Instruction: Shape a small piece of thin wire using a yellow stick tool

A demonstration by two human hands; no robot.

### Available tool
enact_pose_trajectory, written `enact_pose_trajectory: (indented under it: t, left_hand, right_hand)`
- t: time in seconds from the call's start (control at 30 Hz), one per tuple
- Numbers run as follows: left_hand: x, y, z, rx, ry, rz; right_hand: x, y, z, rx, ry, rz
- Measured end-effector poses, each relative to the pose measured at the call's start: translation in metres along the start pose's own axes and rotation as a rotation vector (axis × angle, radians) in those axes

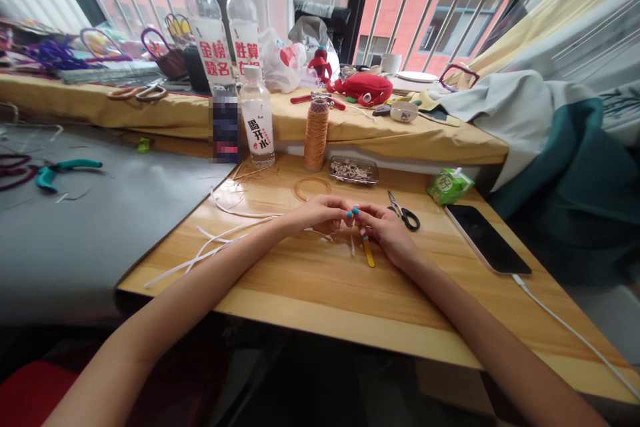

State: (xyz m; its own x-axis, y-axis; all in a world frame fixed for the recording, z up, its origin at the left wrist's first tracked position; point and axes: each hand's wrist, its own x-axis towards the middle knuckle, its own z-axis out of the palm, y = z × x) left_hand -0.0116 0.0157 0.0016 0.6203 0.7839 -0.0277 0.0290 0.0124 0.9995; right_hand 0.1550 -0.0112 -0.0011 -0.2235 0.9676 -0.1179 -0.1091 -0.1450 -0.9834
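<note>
Over the middle of the wooden table, my left hand (325, 211) and my right hand (387, 230) meet fingertip to fingertip. Both are closed in a pinch, with blue showing at the thumb tips. Whatever lies between the fingers is too small and hidden to make out. Below my right hand is a slim yellow stick (369, 255); I cannot tell whether it is held or lying on the table. White flat cords (213, 245) spread out left of my left hand, partly behind the forearm. Black-handled scissors (410, 218) lie just beyond my right hand.
Behind the hands stand an orange thread spool (316, 133), a clear box of small pieces (354, 170) and a water bottle (257, 123). To the right are a green drink pouch (450, 185) and a phone (487, 240) with a cable. Teal pliers (60, 170) lie left.
</note>
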Motion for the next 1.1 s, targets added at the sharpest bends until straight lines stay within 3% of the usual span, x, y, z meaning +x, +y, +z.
enact_pose_trajectory:
  t: [0.23,0.63,0.9,1.1]
  left_hand:
    - [-0.002,0.002,0.002,-0.119,0.035,-0.059]
    - [-0.001,0.004,0.001,-0.337,0.11,0.05]
    - [-0.004,0.008,-0.001,-0.279,0.099,0.12]
    - [-0.008,0.012,0.001,-0.374,0.015,0.096]
  right_hand:
    - [-0.001,-0.001,0.002,-0.014,0.012,-0.016]
    - [-0.005,-0.007,0.002,-0.222,-0.087,-0.011]
    - [-0.005,-0.008,0.002,-0.231,-0.12,-0.037]
    - [-0.01,-0.01,0.004,-0.425,-0.223,-0.125]
